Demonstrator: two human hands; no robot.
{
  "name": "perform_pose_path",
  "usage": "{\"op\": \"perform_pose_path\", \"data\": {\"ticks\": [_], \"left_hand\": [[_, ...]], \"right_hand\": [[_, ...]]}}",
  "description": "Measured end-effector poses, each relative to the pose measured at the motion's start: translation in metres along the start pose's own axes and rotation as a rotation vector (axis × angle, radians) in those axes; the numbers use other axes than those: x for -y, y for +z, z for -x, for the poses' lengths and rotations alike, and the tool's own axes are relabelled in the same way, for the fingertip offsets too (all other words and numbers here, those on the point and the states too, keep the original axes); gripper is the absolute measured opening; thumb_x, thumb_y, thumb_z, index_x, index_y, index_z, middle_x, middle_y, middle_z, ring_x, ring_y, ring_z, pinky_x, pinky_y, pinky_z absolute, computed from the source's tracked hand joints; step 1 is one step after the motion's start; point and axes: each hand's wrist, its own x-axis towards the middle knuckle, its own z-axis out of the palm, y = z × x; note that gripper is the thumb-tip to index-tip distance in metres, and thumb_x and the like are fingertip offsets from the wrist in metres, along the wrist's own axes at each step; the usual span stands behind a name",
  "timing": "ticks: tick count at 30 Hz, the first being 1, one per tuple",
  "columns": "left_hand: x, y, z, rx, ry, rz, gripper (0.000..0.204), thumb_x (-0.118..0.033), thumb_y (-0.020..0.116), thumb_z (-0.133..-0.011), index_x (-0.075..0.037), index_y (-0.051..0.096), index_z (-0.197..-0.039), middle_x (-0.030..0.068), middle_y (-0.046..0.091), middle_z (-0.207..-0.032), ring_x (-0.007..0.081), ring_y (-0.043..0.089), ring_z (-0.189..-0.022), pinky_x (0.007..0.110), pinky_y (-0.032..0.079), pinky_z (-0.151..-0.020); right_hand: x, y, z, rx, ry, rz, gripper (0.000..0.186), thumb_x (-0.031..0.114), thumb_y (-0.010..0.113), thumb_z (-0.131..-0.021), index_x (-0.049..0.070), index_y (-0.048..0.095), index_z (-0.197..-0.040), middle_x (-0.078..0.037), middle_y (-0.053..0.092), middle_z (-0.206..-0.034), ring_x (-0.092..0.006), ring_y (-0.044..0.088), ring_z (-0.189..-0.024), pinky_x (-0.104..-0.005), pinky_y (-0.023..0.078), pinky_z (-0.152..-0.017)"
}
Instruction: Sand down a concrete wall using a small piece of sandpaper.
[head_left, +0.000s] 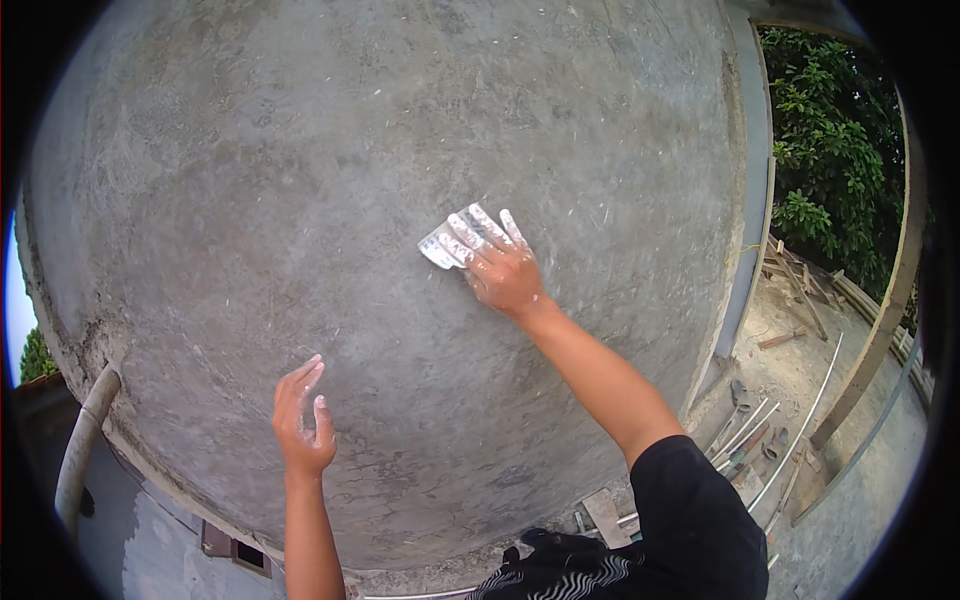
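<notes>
Against the grey plastered wall (250,200), my right hand (505,270) presses a small pale sheet of sandpaper (437,248) flat with its fingers. The face of the sheet that meets the wall is hidden. White dust or paste coats the fingers of this hand. Lower and to the left, my left hand (304,420) is held up near the wall, thumb apart from the gently curved fingers and nothing in it. Its fingertips also carry some white. I cannot tell whether they touch the wall.
A pipe (88,430) juts out at the wall's lower left edge. On the right, beyond the wall's edge, stands a wooden post (880,320). Several rods, boards and tools (745,450) lie on the floor there, with leafy trees (830,130) outside the opening.
</notes>
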Motion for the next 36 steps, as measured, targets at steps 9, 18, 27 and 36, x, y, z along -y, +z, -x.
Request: {"op": "perform_pose_path", "data": {"ticks": [9,18,27,36], "left_hand": [[0.034,-0.009,-0.051,-0.147,0.181,-0.306,0.047,-0.008,0.053,-0.085,-0.001,0.061,-0.131,0.018,0.056,-0.143,0.0365,0.052,-0.13,0.048,0.036,-0.112],[0.078,0.012,-0.078,-0.242,0.271,-0.6,0.059,-0.017,0.051,-0.084,-0.007,0.051,-0.142,0.0153,0.046,-0.154,0.0344,0.041,-0.141,0.05,0.026,-0.118],[0.102,0.033,-0.076,-0.217,0.244,-0.684,0.061,-0.026,0.044,-0.091,-0.008,0.047,-0.149,0.0139,0.041,-0.159,0.0334,0.034,-0.147,0.05,0.019,-0.121],[0.104,0.034,-0.077,-0.205,0.239,-0.713,0.058,-0.027,0.039,-0.094,-0.009,0.048,-0.149,0.0126,0.042,-0.159,0.0334,0.036,-0.147,0.05,0.022,-0.12]], "right_hand": [[-0.013,-0.024,0.051,0.2,-0.147,-0.077,0.045,0.016,0.072,-0.082,0.017,0.071,-0.126,-0.005,0.062,-0.141,-0.0324,0.05,-0.138,-0.0541,0.035,-0.116],[-0.03,-0.022,0.066,0.121,0.022,0.045,0.045,0.02,0.07,-0.086,0.015,0.068,-0.131,-0.005,0.058,-0.145,-0.0322,0.048,-0.14,-0.0548,0.033,-0.117],[-0.04,-0.014,0.066,-0.138,0.535,0.063,0.044,0.017,0.063,-0.094,0.01,0.063,-0.137,-0.01,0.052,-0.151,-0.0384,0.044,-0.141,-0.0557,0.031,-0.117],[-0.011,-0.015,0.16,-0.086,0.725,0.001,0.04,0.018,0.068,-0.091,0.008,0.067,-0.13,-0.012,0.056,-0.146,-0.0384,0.047,-0.139,-0.0559,0.032,-0.116]]}}
